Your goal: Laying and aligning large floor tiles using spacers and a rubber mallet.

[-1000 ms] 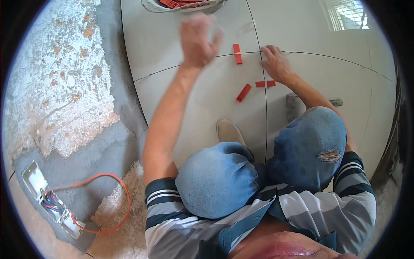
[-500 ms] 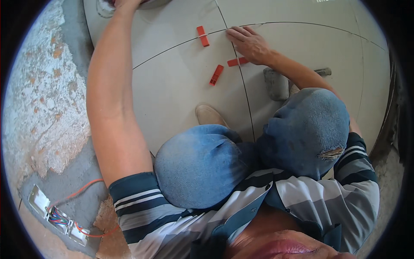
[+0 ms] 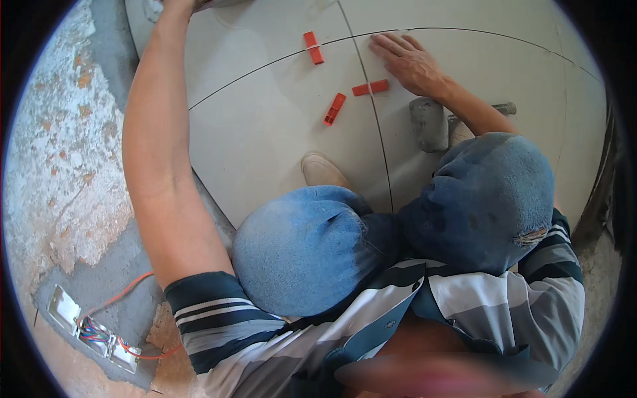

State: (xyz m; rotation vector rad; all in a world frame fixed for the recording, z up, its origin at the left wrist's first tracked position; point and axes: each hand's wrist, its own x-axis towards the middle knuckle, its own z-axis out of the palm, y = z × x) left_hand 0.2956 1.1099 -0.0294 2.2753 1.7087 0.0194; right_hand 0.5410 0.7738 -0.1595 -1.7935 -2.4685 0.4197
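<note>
My right hand (image 3: 408,63) lies with fingers spread on a pale floor tile (image 3: 478,73), close to where the dark joints cross. Beside it, a red tile-levelling wedge (image 3: 378,87) straddles the lengthwise joint. Another red wedge (image 3: 314,50) sits across the curved-looking cross joint, and a third red wedge (image 3: 334,110) rests loose on the tile. A mallet with a grey head (image 3: 428,125) lies under my right forearm, its handle partly hidden. At the top edge my left hand (image 3: 178,4) is mostly cut off, beside a dark, rounded thing; its fingers are hidden.
On the left stands a rough wall (image 3: 73,159) with patchy plaster. Low on it, an open electrical box (image 3: 94,337) shows loose coloured wires, with an orange cable (image 3: 126,290) running from it. My bent knees and one shoe (image 3: 323,171) are over the tiles.
My right hand has slid slightly right, away from the lengthwise joint, and still lies flat. The left hand has moved a little left and further out of view. The wedges and mallet stay put.
</note>
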